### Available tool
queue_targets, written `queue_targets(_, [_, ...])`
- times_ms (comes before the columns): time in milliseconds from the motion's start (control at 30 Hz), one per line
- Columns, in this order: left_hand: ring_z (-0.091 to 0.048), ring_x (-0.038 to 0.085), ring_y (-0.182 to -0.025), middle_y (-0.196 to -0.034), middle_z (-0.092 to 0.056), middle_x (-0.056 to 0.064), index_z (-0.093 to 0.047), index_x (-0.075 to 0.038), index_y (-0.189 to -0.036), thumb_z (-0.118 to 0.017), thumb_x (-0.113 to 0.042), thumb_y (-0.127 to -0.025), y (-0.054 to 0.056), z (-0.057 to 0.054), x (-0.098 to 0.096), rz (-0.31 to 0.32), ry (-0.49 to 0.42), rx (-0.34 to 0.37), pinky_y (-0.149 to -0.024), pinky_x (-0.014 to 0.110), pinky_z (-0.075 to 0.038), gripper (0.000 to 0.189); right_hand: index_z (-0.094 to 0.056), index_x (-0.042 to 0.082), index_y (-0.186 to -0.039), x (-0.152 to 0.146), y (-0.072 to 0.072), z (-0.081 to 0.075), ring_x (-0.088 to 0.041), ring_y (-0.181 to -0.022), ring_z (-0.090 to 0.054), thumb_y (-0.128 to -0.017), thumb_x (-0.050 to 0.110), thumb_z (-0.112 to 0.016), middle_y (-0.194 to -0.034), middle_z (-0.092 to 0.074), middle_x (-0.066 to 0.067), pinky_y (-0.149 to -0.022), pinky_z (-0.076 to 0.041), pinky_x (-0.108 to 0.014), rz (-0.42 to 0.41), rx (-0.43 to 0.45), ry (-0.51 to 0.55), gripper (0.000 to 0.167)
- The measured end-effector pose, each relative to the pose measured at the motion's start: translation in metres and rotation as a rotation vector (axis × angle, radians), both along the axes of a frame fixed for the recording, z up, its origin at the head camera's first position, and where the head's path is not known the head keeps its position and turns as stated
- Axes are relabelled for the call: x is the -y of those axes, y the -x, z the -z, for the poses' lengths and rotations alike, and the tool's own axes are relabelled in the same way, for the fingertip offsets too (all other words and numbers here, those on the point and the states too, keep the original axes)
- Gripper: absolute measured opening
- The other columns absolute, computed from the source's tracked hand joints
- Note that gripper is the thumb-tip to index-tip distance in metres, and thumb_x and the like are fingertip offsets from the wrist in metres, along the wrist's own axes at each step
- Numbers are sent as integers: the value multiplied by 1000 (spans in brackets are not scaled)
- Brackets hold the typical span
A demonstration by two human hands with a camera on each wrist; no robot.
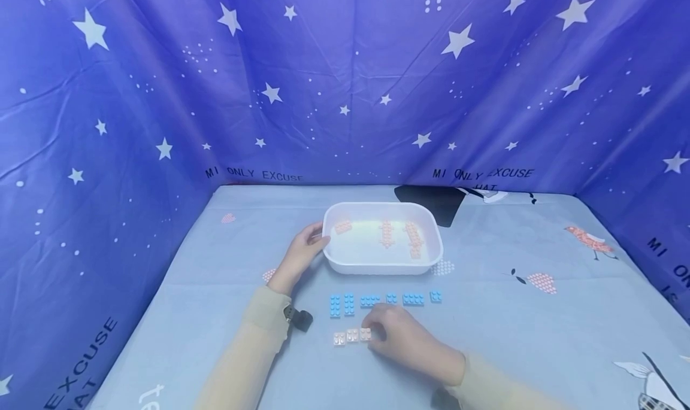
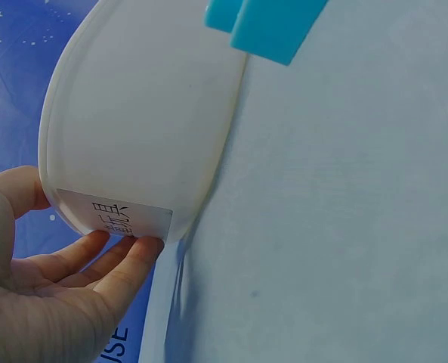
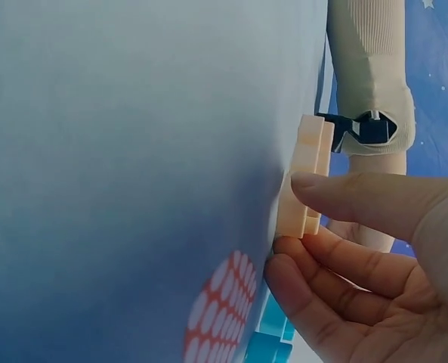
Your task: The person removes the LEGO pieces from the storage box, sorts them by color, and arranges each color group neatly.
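Note:
My left hand [image 1: 302,253] grips the left end of a white plastic tub [image 2: 140,106], thumb at the rim and fingers against the labelled side. Several peach building blocks [image 1: 386,233] lie inside the tub. In front of it, my right hand [image 1: 401,335] pinches a small peach building block [image 1: 365,334] between thumb and fingers. That block stands at the right end of a short row, beside two more peach blocks [image 1: 345,337]. Behind this row runs a line of several blue building blocks [image 1: 413,299], some longer than others; the right hand partly covers one.
A pale blue printed cloth [image 1: 215,314] covers the table. Purple-blue curtains with white stars [image 1: 345,69] enclose the back and sides. Both wrists wear dark straps, and the left one [image 1: 298,318] shows plainly.

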State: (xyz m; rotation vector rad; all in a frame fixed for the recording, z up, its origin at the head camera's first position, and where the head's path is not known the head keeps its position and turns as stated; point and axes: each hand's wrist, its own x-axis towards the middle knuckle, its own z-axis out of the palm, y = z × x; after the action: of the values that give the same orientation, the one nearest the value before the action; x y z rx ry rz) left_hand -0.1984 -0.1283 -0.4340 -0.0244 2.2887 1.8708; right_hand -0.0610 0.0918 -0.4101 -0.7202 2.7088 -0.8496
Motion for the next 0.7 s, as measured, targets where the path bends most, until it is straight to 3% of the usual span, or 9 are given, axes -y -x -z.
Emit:
queue_targets(267, [-48,34,-133,-146,-48,16,-43,-8,-143,-60,-22,-95,-1,-1,0,-5,2,3,-113,48,-38,53,-72,8,-97,1,-1,-2,-23,-102,-66,-73,9,-77,-100,-71,-3,-95,-54,-43,26,24,0,25])
queue_targets(500, [-48,34,-133,-145,-48,17,-44,-7,-143,-60,-21,-95,0,-1,2,-8,-4,-3,-113,47,-39,52,-71,7,-102,0,1,-5,-22,-100,-65,-75,13,-76,-102,-70,-4,-93,-55,-41,43,-30,12,27])
queue_targets(700, [-48,33,-133,-145,-49,16,-45,-8,-142,-61,-21,-95,-1,-1,2,-4,-12,0,-113,48,-39,52,-71,9,-105,-3,4,-10,-22,-106,-65,-78,16,-76,-106,-70,-2,-98,-51,-44,65,-16,25,29])
